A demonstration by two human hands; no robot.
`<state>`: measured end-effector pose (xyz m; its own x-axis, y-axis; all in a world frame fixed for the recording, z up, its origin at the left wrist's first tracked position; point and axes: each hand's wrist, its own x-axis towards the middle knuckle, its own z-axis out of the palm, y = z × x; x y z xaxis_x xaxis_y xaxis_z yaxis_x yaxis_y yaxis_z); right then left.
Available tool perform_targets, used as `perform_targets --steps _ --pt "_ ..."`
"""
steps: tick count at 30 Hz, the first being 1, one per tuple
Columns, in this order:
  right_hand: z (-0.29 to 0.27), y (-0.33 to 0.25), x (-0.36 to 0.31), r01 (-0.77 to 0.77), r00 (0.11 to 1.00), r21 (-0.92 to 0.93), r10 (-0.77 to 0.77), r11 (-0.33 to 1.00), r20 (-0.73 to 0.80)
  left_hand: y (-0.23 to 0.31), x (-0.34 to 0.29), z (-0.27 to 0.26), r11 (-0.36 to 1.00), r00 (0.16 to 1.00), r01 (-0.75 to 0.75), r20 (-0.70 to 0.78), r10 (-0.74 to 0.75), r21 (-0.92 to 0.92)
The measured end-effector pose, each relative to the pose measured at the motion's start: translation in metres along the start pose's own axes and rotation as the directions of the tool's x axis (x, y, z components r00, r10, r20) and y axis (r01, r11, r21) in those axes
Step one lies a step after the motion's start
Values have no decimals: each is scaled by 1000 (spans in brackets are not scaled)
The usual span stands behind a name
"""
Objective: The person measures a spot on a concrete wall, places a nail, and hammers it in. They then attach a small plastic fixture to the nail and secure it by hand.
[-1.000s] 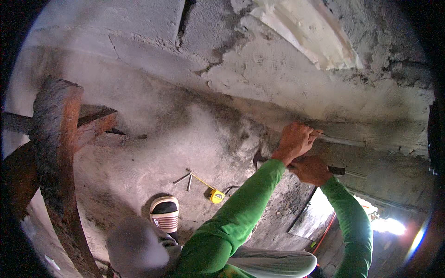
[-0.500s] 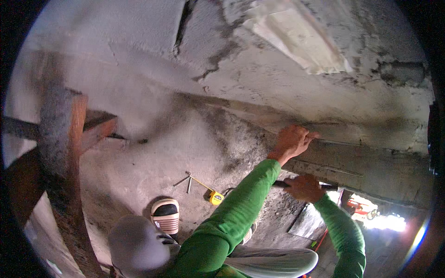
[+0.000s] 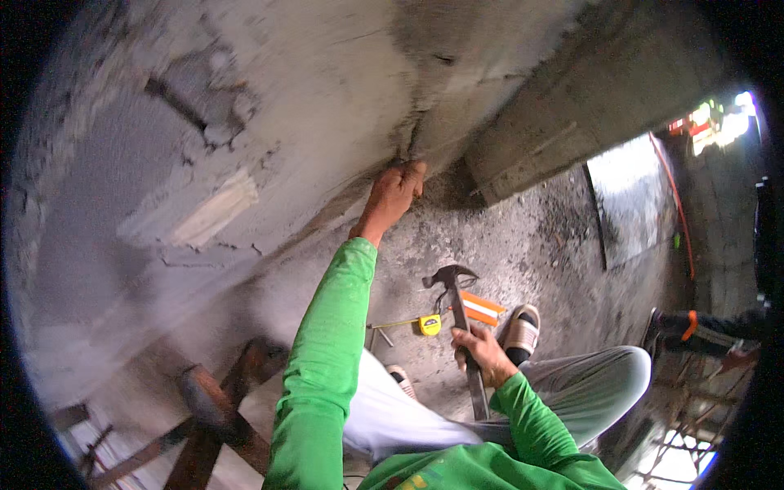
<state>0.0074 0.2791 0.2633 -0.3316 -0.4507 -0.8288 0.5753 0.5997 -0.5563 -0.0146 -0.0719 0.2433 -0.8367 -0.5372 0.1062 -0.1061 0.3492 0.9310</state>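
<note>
A: Far left, what is noted?

B: Dark timbers [image 3: 208, 400], crossed low down. Above them a pale patch [image 3: 214, 214] is set in the rough grey wall [image 3: 327, 106].

A: Moving rightward?

B: Thin metal rods [image 3: 373, 336] are seen on the floor [image 3: 563, 269], partly hidden beside the green sleeve. Above, the left hand [image 3: 392, 196] is raised to the wall, just below a dark crack. Its fingers are bent inward; whether anything small is pinched there cannot be told.

A: And mid-view?

B: A yellow tape measure [image 3: 429, 326], its blade drawn out leftward to the rods. Just right of it, the hammer [image 3: 462, 320] is held off the body, head away from the wearer, claw to the right. An orange item [image 3: 482, 309] (white-striped, kind unclear) is partly covered by it.

A: The right hand [image 3: 487, 359]?

B: Fingers wrapped around the hammer's handle, partway along it. Beyond, a sandalled foot [image 3: 523, 331] is planted.

A: Far right?

B: A pale sheet [image 3: 633, 204] is laid flat, with a red line [image 3: 676, 204] run along its right side.
</note>
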Motion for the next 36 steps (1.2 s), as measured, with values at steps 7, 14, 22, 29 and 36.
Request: perform_targets --steps 7,14,22,29,36 --pt "65 -22 56 230 960 916 -232 330 -158 56 -8 -6 978 1000 14 -17 -18 -210" --pt "117 -38 74 29 1000 897 -18 442 -23 119 -3 -16 1000 995 13 -96 -13 -4" --pt "150 -35 104 -142 986 831 5 537 165 127 -5 -22 996 991 36 -126 -47 -87" --pt "224 -46 136 235 938 970 249 55 -241 103 -3 -32 993 980 116 -168 -111 20" --pt "223 -86 164 370 906 845 51 386 -420 98 1 -41 994 977 101 -190 -93 32"
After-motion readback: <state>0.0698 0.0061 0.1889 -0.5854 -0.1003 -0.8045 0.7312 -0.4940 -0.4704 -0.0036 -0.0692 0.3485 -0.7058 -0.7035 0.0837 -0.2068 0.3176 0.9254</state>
